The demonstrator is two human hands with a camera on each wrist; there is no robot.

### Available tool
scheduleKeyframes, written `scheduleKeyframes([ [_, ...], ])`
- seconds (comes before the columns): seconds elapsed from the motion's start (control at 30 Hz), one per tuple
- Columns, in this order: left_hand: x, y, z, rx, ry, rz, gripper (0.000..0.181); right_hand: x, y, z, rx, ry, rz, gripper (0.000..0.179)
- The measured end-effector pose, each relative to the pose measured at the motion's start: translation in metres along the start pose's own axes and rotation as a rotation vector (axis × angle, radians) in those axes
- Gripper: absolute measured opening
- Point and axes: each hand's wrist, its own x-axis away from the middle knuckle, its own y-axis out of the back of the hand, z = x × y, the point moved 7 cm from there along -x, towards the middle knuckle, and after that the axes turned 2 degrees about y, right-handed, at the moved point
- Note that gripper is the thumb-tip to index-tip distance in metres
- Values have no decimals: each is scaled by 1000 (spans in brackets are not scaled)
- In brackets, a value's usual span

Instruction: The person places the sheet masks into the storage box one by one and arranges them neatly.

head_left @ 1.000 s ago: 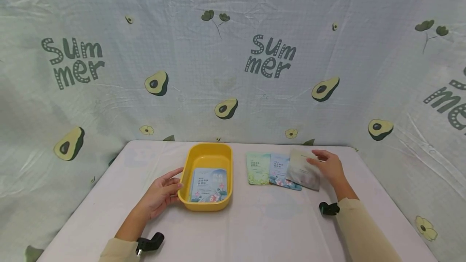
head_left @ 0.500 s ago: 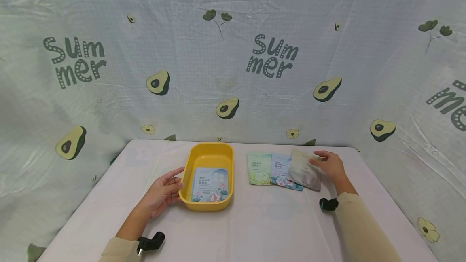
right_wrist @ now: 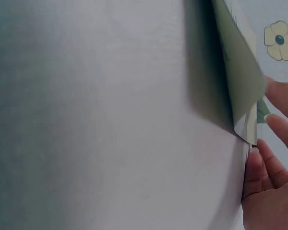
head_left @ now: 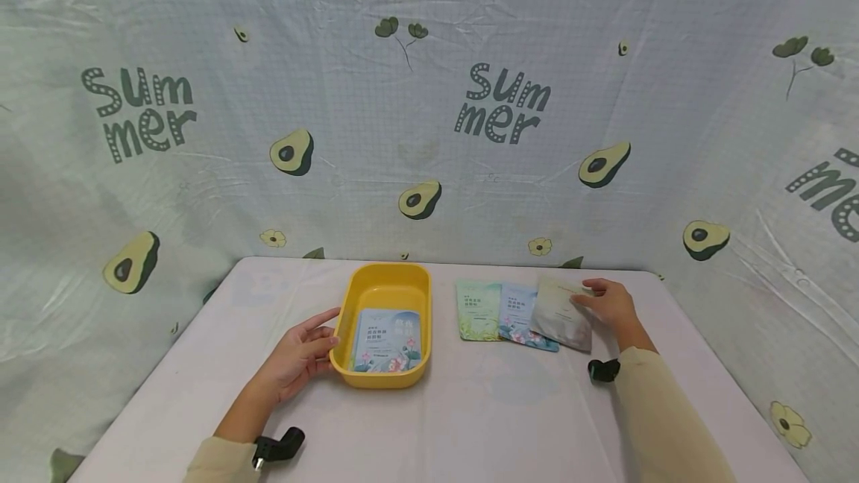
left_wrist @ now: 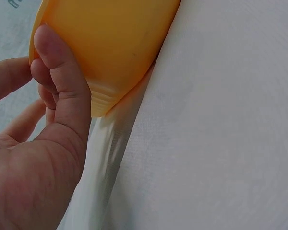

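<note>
My left hand [head_left: 298,360] is at the left wall of the yellow tray [head_left: 384,295]. In the left wrist view the thumb [left_wrist: 53,48] lies against the tray's side, with the other fingers around the rim. A blue flat sachet [head_left: 387,341] with pink flowers lies in the tray's near part. To the right, a green sachet [head_left: 478,311], a blue sachet [head_left: 517,311] and a grey-beige sachet [head_left: 560,311] overlap in a row. My right hand [head_left: 612,308] touches the grey sachet's right edge with its fingertips. The right wrist view shows that sachet's edge [right_wrist: 247,86] bent up.
A pinkish-white cloth [head_left: 483,423] covers the table. Behind and at both sides hangs a pale curtain [head_left: 429,95] printed with avocados and "summer" lettering. A black wrist camera [head_left: 278,446] is strapped to the left wrist, another camera [head_left: 604,371] to the right.
My right forearm and wrist have shifted slightly up and left, while the fingertips stay at the grey sachet's edge. The left hand, tray and sachets keep their places; the view drifts slightly.
</note>
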Motion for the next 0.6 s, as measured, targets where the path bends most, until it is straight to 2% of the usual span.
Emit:
scheduleKeyframes([
  [0.27, 0, 0, 0, -11, 1, -4, 69, -3, -2, -1, 31, 21, 65, 69],
  [0.6, -1, 0, -2, -27, 6, -16, 68, -3, -5, 0, 57, -8, 110, 74],
])
